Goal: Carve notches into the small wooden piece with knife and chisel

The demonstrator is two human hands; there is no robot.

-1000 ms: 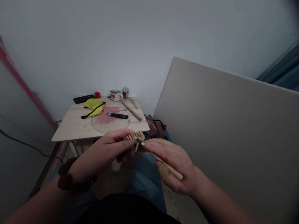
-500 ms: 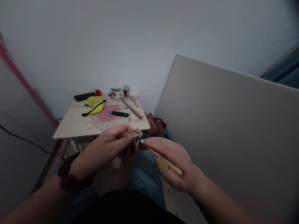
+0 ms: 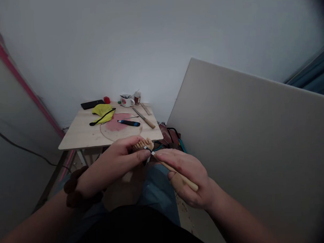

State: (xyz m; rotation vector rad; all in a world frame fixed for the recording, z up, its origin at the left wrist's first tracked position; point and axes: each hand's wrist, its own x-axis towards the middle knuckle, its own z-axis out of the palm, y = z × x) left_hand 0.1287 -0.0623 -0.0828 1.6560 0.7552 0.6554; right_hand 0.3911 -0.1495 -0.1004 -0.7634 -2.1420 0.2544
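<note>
My left hand is closed around a small, pale carved wooden piece with a row of dark grooves. Its far end sticks out past my fingers, and the rest is hidden in the grip. Across from it, my right hand wraps round the light wooden handle of a carving tool. The tool's metal head is right by the wooden piece and my left thumb, which lies along it; the exact blade shape is partly covered. Both hands are above my lap, in front of the table's near edge.
On the low wooden table lie a box cutter, a wood-handled file, a yellow cloth item and a black phone-like slab. A white mug and a small jar stand behind. A large pale panel rises at right.
My left thumb has pushed forward toward the tool's head, now covering part of it. The wooden piece has turned slightly in my left hand. My right hand has barely moved.
</note>
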